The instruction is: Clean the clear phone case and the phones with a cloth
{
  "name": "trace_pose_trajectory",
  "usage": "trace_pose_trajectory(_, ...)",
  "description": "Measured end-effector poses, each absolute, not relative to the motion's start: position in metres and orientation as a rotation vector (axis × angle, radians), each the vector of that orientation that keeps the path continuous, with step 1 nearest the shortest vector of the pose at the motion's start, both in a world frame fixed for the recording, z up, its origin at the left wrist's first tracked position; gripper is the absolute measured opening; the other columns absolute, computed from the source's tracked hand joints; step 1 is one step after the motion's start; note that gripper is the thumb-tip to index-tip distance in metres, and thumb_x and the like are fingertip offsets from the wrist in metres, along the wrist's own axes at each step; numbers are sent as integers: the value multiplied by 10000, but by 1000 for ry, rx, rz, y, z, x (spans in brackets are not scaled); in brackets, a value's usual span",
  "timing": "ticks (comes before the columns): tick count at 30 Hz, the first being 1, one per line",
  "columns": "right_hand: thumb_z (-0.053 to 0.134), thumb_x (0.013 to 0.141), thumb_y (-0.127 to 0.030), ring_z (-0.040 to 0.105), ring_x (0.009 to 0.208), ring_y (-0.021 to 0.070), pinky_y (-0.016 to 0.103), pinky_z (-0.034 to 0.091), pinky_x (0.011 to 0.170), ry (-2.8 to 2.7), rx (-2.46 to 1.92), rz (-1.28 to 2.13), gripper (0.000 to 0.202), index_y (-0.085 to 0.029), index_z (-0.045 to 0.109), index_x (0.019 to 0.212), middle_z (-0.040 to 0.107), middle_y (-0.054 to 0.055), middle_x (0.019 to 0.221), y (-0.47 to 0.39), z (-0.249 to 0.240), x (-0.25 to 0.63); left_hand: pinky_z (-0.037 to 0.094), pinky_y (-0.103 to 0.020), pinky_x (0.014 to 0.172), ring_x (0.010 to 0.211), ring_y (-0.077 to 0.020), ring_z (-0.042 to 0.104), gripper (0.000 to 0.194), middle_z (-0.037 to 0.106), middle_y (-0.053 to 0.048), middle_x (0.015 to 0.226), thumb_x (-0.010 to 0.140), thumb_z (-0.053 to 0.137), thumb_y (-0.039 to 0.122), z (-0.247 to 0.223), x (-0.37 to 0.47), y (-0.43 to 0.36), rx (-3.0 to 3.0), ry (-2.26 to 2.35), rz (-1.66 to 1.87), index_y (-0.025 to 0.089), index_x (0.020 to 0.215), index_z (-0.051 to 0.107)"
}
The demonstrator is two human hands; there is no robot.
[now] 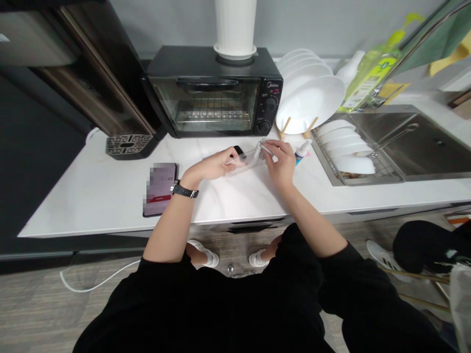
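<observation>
My left hand (217, 164) is closed on the left end of a clear plastic case (243, 169), just above the white counter (235, 196). At the other end of the case, the fingers of my right hand (281, 162) pinch a soft-looking whitish-grey piece (259, 149). Whether that piece lies inside the case or is joined to it I cannot tell. Behind my left fingers shows part of a small black object (239, 150). A small white and blue bottle (302, 151) stands close to my right hand, on its right.
A toaster oven (213, 105) with a white pot (235, 24) on top stands behind my hands. Plates (311, 105) in a rack, bowls (346, 147) and a sink (430, 147) are at right. A tablet (160, 189) and a drinks machine (128, 142) are at left.
</observation>
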State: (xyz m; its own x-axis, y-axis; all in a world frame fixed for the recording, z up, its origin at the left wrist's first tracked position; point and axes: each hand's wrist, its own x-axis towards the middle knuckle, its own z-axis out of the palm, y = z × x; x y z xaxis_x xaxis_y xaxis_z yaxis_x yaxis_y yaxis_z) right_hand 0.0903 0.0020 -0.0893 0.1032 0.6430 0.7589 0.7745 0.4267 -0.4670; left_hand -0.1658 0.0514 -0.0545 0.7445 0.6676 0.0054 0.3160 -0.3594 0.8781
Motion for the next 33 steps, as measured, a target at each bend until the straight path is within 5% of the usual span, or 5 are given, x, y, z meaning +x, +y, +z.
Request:
trace_pose_trajectory(5,579,1094,-355,753,1092,255,443,610,1007,-1539,-1303,-201,360,-269,786,1376,849,106,1240,2,-89,92,501,-239,738,1072,-186,775,377,765,-191,1410,900,769,349,-51,-166,53,1692,634,487,249,1089,458)
trace_pose_trajectory(13,580,1065,-298,752,939,243,414,616,874,-1470,-1189,-327,318,-252,831,1254,849,84,1015,-4,-82,94,615,-334,892,1453,-319,672,701,633,-235,1610,905,852,585,-42,-167,46,1465,461,396,257,1462,582)
trace_pose_trajectory(19,548,1085,-279,758,1010,272,482,635,920,-1695,-944,-384,345,-304,823,1291,854,94,1094,-5,-50,72,540,-459,1151,1445,-336,681,810,671,-215,1574,832,823,795,-54,-153,40,1353,376,480,240,1405,685)
trace_pose_trajectory(24,636,1059,-525,762,1032,302,508,643,909,-1738,-733,-452,359,-290,838,1239,843,112,1101,17,-21,53,527,-497,1195,1326,-335,736,856,721,-195,1477,752,828,868,-51,-151,41,1369,366,708,215,1297,735)
trace_pose_trajectory(33,481,1033,-254,789,1105,286,508,638,983,-1460,-764,-277,340,-271,769,1213,827,91,1150,37,-51,53,312,-464,1385,1653,-315,445,797,505,-104,1755,878,844,583,-39,-156,42,1487,367,914,263,1572,617)
